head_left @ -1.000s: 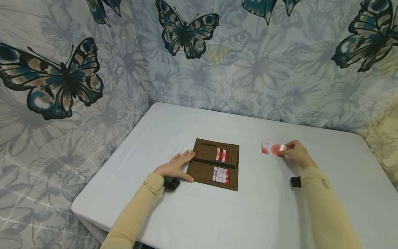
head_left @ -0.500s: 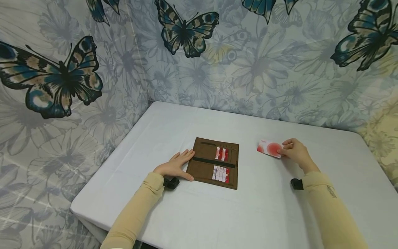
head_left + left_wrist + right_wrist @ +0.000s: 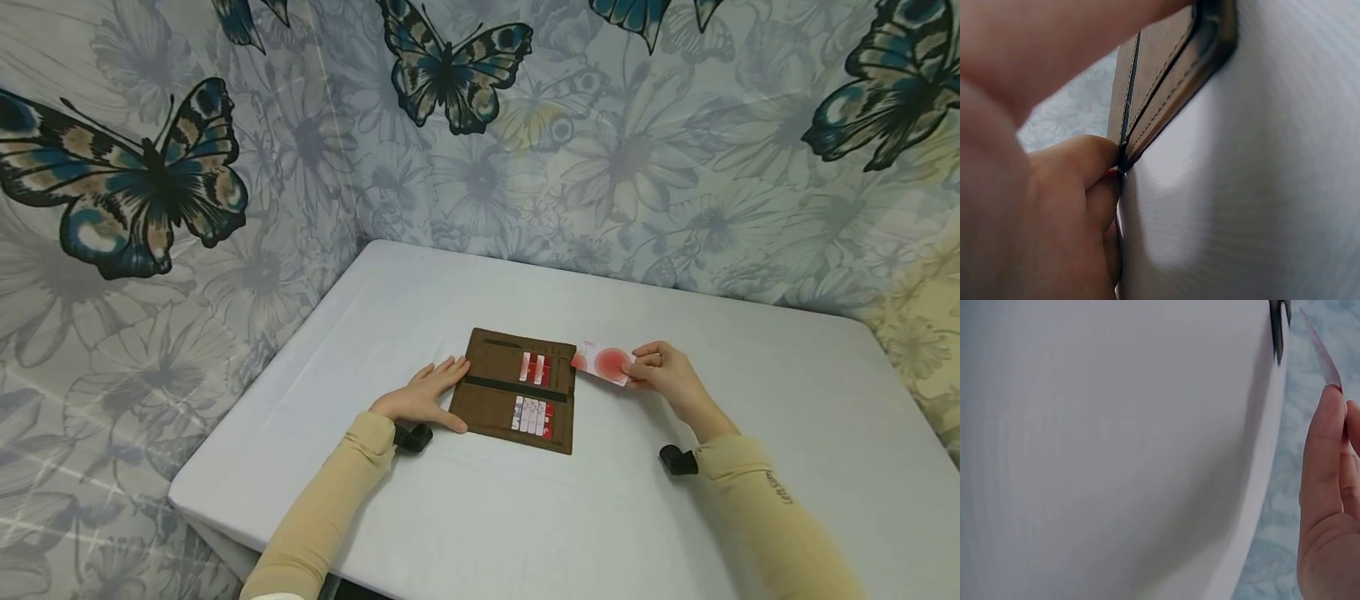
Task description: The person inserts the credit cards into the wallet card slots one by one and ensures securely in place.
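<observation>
An unfolded brown wallet point(image 3: 487, 408) lies flat on the white-covered table, several red and white cards point(image 3: 531, 419) tucked in slots of both halves. At its left edge rests my left hand point(image 3: 422, 398), fingers and thumb spread. In the left wrist view, stitching shows along the wallet's edge point(image 3: 1160, 59) beside that hand point(image 3: 1063, 206). My right hand point(image 3: 669, 379) pinches a white and red card point(image 3: 603, 362) between thumb and fingers. The card's far end is right at the wallet's upper right edge. Seen edge-on in the right wrist view, the card point(image 3: 1322, 353) is tilted above the table.
A white cloth covers the table point(image 3: 570, 525), which meets a butterfly-patterned curtain point(image 3: 630, 167) at the back and left. Black wrist cameras point(image 3: 678, 460) sit at both sleeves.
My right hand has lifted the card off the table and carried it left to the wallet's right edge. My left hand has stayed in place on the wallet.
</observation>
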Available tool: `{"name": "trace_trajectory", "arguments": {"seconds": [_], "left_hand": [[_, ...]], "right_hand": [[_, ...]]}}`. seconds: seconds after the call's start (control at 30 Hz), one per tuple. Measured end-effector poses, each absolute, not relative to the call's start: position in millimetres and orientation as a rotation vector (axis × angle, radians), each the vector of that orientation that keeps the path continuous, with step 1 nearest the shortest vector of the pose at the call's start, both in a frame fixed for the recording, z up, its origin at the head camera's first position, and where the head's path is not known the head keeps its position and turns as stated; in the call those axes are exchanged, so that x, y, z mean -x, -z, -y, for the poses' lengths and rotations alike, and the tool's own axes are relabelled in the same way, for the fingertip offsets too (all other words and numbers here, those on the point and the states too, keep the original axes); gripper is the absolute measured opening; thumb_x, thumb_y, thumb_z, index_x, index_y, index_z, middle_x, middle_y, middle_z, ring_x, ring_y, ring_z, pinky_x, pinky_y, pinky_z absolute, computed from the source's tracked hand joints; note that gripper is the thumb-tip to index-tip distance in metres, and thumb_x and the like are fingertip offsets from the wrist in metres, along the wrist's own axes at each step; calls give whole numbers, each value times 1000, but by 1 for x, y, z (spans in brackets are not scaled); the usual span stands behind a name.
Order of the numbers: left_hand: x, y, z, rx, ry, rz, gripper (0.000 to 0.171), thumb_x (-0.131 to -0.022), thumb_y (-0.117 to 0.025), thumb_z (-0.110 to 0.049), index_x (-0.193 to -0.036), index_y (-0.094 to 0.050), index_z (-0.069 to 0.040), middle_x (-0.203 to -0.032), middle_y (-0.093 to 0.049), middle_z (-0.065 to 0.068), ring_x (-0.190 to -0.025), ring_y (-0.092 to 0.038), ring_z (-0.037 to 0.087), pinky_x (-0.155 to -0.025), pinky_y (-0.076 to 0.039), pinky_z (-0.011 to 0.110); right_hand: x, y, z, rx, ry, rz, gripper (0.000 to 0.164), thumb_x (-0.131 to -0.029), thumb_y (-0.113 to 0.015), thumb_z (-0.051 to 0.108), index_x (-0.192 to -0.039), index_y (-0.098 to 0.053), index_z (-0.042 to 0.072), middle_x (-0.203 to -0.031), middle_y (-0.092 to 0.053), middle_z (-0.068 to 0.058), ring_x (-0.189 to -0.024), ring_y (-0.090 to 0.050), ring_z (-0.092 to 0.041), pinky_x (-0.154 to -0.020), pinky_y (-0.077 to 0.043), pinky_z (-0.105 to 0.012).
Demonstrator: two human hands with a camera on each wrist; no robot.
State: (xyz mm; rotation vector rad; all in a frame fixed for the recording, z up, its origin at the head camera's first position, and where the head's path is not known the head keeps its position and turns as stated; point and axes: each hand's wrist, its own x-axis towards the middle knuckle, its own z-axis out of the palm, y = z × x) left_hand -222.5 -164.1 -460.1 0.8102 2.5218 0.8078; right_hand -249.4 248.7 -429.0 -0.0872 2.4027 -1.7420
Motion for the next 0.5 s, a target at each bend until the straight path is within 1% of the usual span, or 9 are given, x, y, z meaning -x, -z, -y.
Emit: {"name": "trace_trajectory", "arguments": {"seconds": [0.2,0.4,0.5], "left_hand": [[224,461,164,-824,-810,-2523,108,-74,-73,-50,-150,-7,-9,-154,0,4,-139,6,15,-109,7,40],[224,461,164,-817,-801,-2524,109,-74,-73,-50,-150,-6,-10,-154,0,3,-139,7,15,-109,8,39],[224,461,164,-813,-803,-2521,108,-74,-73,-50,-150,-6,-10,-154,0,3,-139,7,15,-109,8,39]], "right_hand": [[244,429,-229,110,1804,-2310,40,-86,-64,1,-110,-36,-13,-79,-62,-6,-64,-65,-13,-66,-55,-30],[243,428,-221,95,1778,-2320,38,-85,-65,2,-108,-38,-12,-80,-60,-10,-63,-66,-15,-66,-55,-32],[242,427,-218,96,1771,-2334,36,-84,-65,1,-105,-40,-12,-78,-61,-11,-62,-66,-16,-64,-55,-33]]}}
